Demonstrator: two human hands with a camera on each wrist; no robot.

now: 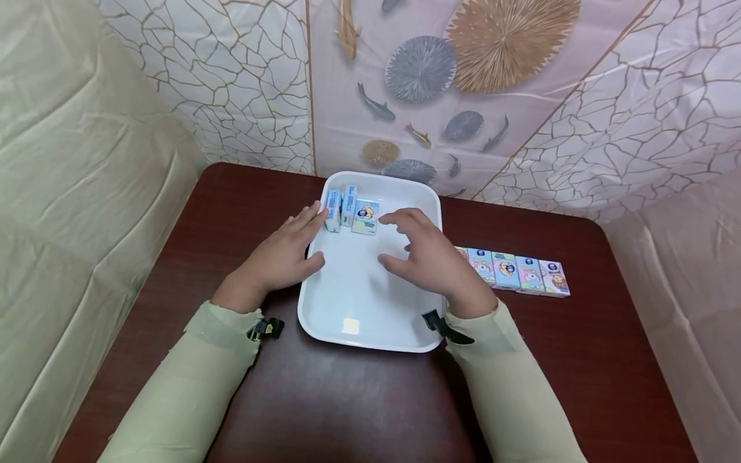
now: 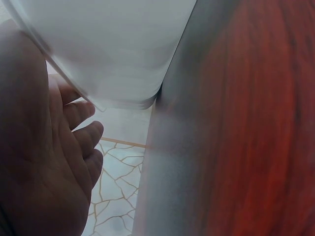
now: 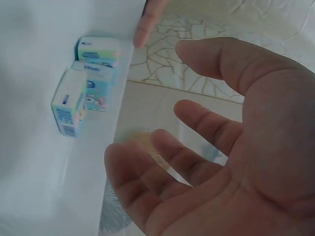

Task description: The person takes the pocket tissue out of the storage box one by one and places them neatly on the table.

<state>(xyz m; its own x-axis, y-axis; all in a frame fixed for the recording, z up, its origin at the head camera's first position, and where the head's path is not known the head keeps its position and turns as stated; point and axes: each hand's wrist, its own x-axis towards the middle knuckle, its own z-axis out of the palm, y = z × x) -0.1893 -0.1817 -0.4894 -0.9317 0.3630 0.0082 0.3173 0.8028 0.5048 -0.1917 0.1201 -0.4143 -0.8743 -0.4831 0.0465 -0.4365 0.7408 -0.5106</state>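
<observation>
Three small blue tissue packs stand at the far left inside a white tray. One pack is against the left wall, a second pack beside it, and a third pack shows its printed face. My left hand lies over the tray's left rim, fingers extended, fingertips right by the leftmost pack. Over the tray's right half is my right hand, fingers loosely bent and thumb apart, holding nothing. In the right wrist view its fingers are spread, with the packs beyond them.
A row of several tissue packs lies on the dark red table right of the tray, its left end hidden behind my right hand. A patterned cloth hangs behind the table, and beige fabric covers the sides.
</observation>
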